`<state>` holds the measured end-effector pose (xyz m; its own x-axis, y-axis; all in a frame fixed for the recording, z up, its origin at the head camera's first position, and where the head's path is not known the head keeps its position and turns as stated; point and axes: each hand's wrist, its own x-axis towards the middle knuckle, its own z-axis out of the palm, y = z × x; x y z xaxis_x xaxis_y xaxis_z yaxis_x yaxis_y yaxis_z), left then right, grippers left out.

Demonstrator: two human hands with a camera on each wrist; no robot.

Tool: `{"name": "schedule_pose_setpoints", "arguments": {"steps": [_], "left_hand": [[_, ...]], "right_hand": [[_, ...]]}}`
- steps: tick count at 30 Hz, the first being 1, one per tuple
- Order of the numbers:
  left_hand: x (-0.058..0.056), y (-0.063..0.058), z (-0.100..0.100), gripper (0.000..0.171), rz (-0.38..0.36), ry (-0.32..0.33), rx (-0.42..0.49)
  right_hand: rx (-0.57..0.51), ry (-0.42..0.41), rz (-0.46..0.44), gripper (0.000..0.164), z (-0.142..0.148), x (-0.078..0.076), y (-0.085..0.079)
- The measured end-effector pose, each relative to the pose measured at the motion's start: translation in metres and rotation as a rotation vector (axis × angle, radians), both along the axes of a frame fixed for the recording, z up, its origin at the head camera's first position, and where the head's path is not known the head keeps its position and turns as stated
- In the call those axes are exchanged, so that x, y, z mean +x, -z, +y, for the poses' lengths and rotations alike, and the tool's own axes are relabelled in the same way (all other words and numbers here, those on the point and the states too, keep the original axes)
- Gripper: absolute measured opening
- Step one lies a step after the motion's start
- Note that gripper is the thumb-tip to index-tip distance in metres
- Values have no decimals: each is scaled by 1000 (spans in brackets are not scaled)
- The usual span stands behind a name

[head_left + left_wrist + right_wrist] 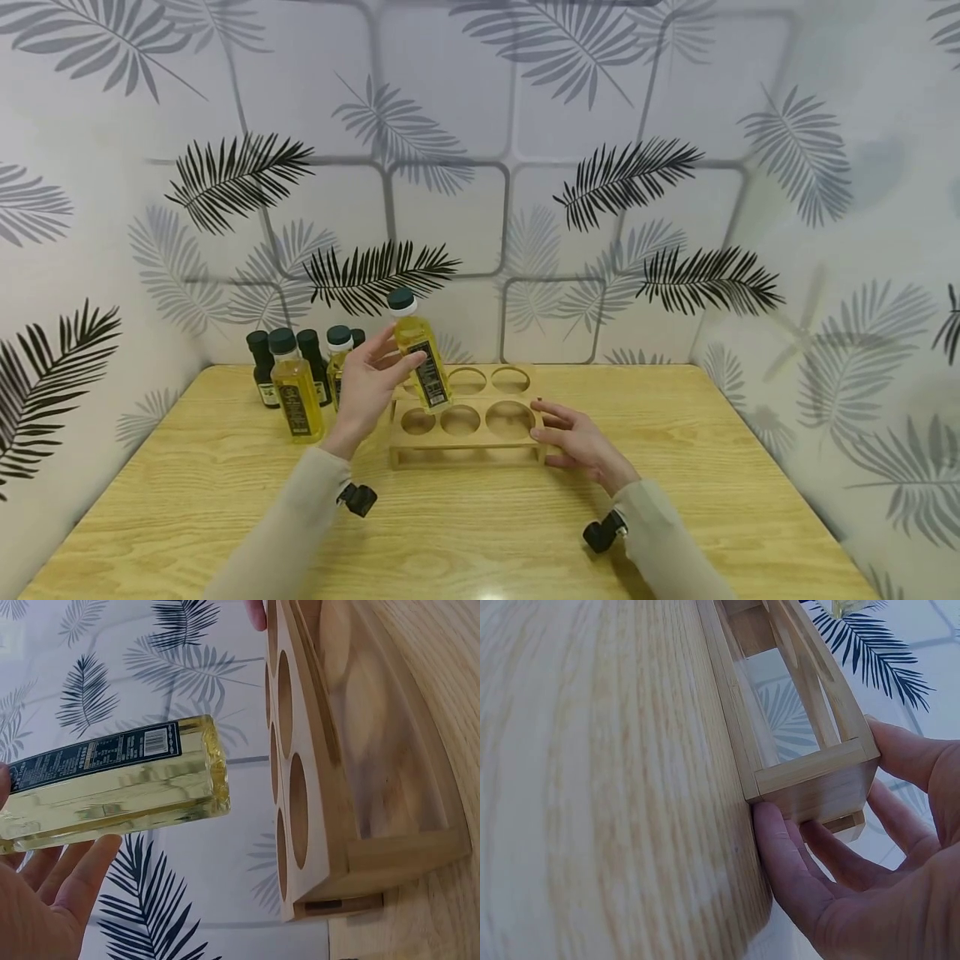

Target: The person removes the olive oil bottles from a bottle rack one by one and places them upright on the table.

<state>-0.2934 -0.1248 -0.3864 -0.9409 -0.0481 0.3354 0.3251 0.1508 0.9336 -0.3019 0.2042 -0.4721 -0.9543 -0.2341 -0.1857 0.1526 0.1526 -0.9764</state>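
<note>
My left hand [369,385] grips a clear bottle of yellow oil [422,350] with a dark green cap and black label, thumb across its front. Tilted, the bottle hangs above the left part of a two-tier wooden rack [468,446] with round holes. In the left wrist view, the bottle's base [214,769] is apart from the rack [337,859]. My right hand [581,442] holds the rack's right end; in the right wrist view, its fingers [787,851] rest against the end panel [817,791]. The rack's visible holes hold nothing.
Left of the rack stand more bottles: a large yellow oil bottle [297,396], another yellow one [339,354] partly behind my left hand, and dark bottles [262,371] behind them. The wooden table [450,533] meets a leaf-patterned wall [450,217] at the back.
</note>
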Motion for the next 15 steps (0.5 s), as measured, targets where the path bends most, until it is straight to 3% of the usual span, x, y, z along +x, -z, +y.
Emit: {"name": "schedule_pose_setpoints", "arguments": {"steps": [8, 15], "left_hand": [[6, -5, -15, 76, -5, 4, -69], [10, -3, -30, 77, -44, 33, -94]], "right_hand": [[17, 8, -4, 60, -1, 0, -1], [17, 6, 0, 58, -1, 1, -1]]}}
